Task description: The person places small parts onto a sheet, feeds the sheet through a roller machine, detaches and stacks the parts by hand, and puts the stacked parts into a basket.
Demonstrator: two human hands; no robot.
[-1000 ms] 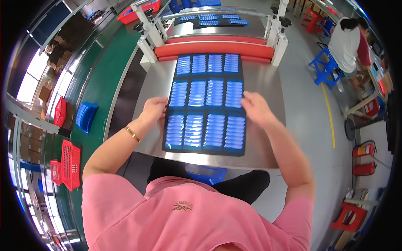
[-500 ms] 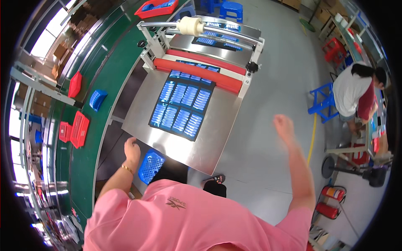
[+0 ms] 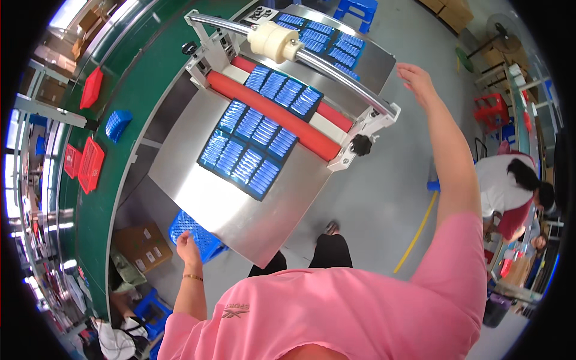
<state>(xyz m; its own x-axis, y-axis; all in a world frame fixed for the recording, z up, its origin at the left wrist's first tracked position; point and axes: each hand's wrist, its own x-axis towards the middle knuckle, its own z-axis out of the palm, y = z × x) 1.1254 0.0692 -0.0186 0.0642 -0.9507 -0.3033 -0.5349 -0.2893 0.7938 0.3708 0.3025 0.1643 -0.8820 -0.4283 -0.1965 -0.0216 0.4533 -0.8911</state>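
A machine with red rollers (image 3: 270,117) stands before me. A black sheet (image 3: 246,147) with rows of shiny blue strips lies on its near metal plate (image 3: 198,180) and passes under the front roller. More of the strips show between the two rollers. Beyond them, another black sheet (image 3: 321,39) of such strips rests on the far plate (image 3: 372,66). My right hand (image 3: 417,84) reaches forward near the far plate's right edge, open, fingers stretched, holding nothing. My left hand (image 3: 188,245) hangs over a blue stool (image 3: 207,245), its fingers curled, with nothing visible in them.
A steel bar with a cream-coloured roll (image 3: 273,42) spans the machine, and a black knob (image 3: 361,144) sticks out at its right. Red baskets (image 3: 91,165) and a blue basket (image 3: 117,125) stand on the green bench. A cardboard box (image 3: 143,246) sits below. Another person (image 3: 510,180) works at the right.
My right hand has swung forward toward the far plate, and its fist has opened. The left hand has drawn back from the near plate's edge. My view has turned and moved closer to the machine.
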